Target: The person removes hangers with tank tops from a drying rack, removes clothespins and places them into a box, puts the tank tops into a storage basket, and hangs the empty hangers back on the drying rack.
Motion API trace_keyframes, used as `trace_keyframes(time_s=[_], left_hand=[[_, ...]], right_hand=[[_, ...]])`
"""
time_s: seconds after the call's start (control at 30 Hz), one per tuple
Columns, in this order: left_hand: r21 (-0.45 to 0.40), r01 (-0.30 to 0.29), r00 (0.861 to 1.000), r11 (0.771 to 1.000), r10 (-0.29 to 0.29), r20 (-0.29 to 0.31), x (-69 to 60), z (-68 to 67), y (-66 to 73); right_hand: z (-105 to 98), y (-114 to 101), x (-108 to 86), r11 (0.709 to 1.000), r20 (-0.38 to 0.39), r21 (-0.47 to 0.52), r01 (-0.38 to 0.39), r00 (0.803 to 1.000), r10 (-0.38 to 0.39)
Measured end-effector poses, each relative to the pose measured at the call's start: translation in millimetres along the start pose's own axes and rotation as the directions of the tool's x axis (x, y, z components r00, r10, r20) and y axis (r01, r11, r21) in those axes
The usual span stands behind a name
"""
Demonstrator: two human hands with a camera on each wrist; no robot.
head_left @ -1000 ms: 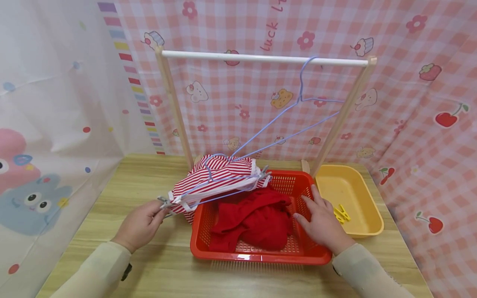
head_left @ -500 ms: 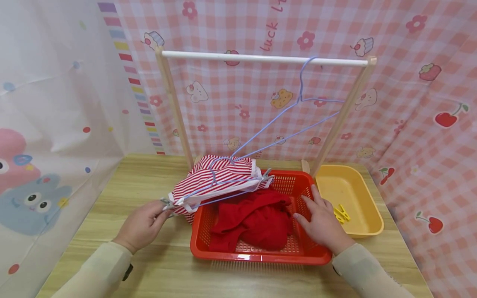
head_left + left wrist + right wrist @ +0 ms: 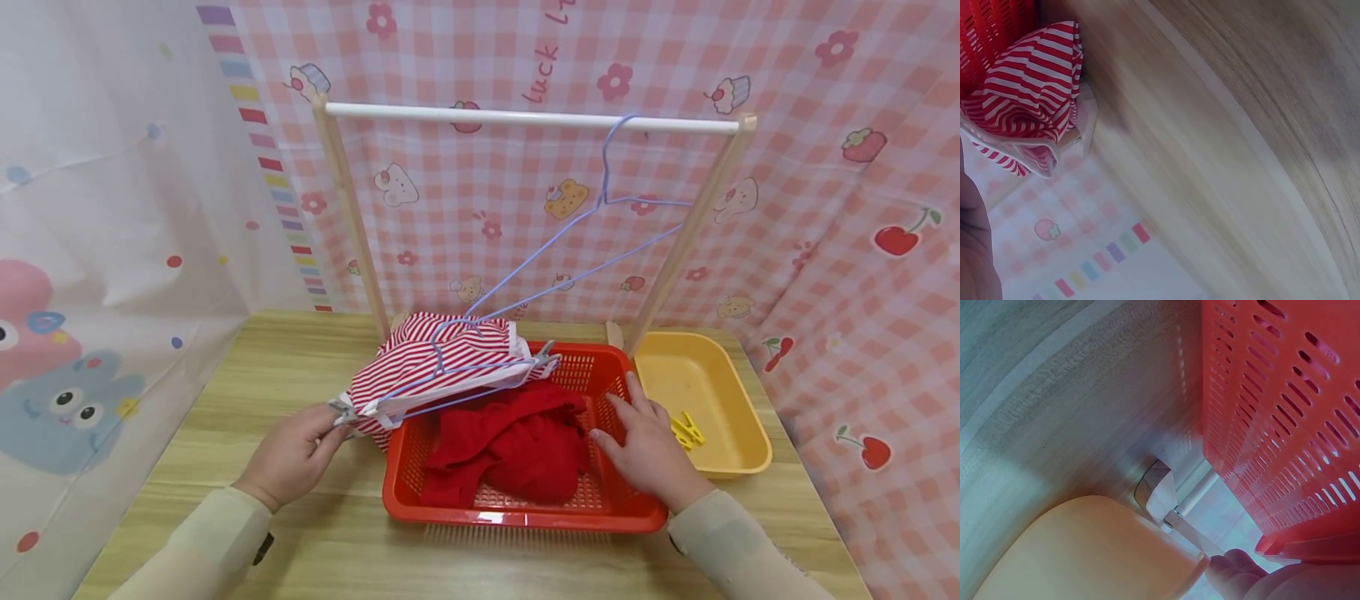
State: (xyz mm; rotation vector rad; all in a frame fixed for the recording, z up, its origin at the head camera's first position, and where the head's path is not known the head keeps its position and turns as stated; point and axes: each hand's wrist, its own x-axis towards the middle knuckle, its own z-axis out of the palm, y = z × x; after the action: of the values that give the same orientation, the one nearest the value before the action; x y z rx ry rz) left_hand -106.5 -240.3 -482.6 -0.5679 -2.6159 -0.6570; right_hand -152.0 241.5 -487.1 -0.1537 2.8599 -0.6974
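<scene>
My left hand (image 3: 296, 450) pinches a grey clothespin (image 3: 343, 410) at the left end of a light-blue wire hanger (image 3: 480, 367). Clipped to that hanger is a red-and-white striped garment (image 3: 438, 350) with white trim, draped over the left back of the red basket. Another grey clothespin (image 3: 546, 355) grips the garment's right end. My right hand (image 3: 651, 446) rests on the right rim of the red basket (image 3: 525, 521), its fingers loosely extended. Red cloth (image 3: 525, 446) lies crumpled inside. In the left wrist view the striped garment (image 3: 1032, 81) hangs partly outside the basket.
Behind the basket stands a rack with a white bar (image 3: 525, 117) and wooden posts. A second blue hanger (image 3: 570, 225) hangs from it, its lower end reaching toward the garment. A yellow tub (image 3: 738, 400) at the right holds yellow clothespins (image 3: 688, 430).
My left hand has shifted slightly right, carrying the clothespin and hanger end with it. The hanger's right end and its clothespin have moved right too. My right hand stays on the basket rim.
</scene>
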Motion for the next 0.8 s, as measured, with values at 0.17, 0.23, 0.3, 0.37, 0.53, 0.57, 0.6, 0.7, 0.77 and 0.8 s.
trace_keyframes(time_s=[0.17,0.23,0.3,0.37,0.53,0.57,0.6,0.7,0.77,0.8], left_hand=[[-0.009,-0.013,1.0,1.0,0.013,0.002,2.3,1.4,3.2],[-0.013,-0.014,1.0,1.0,0.014,0.002,3.4,1.9,4.7],[-0.021,-0.019,1.0,1.0,0.019,0.004,4.7,2.2,6.3],[-0.029,-0.021,1.0,0.999,0.022,0.01,6.1,2.8,8.2],[-0.045,-0.013,1.0,0.999,0.014,0.025,9.2,4.7,12.6],[-0.05,-0.013,1.0,0.999,0.014,0.026,9.9,5.2,13.5],[-0.053,-0.015,1.0,0.998,0.017,0.024,10.5,5.9,13.9],[-0.065,-0.028,0.999,0.997,0.029,0.024,12.6,8.5,15.8],[-0.071,-0.037,0.999,0.997,0.038,0.017,13.7,10.5,16.9],[-0.075,-0.042,0.999,0.996,0.043,0.013,14.1,11.6,17.4]], right_hand=[[-0.7,0.0,0.3,1.0,0.011,0.008,-0.011,1.0,0.011],[-0.4,0.3,0.6,1.0,0.011,0.007,-0.009,1.0,0.009],[0.0,0.8,1.0,1.0,0.01,0.007,-0.008,1.0,0.008],[0.3,1.3,1.2,1.0,0.009,0.008,-0.009,1.0,0.009],[0.6,2.4,1.0,1.0,0.0,0.012,-0.006,1.0,0.006],[0.8,2.5,1.0,1.0,-0.005,0.012,-0.003,1.0,0.003],[1.1,2.8,1.0,1.0,-0.011,0.011,0.001,1.0,0.0],[1.7,3.0,1.0,1.0,-0.03,0.009,0.013,0.999,-0.013],[1.9,3.2,1.0,1.0,-0.038,0.01,0.015,0.999,-0.015],[1.8,3.1,1.0,1.0,-0.04,0.011,0.015,0.999,-0.015]])
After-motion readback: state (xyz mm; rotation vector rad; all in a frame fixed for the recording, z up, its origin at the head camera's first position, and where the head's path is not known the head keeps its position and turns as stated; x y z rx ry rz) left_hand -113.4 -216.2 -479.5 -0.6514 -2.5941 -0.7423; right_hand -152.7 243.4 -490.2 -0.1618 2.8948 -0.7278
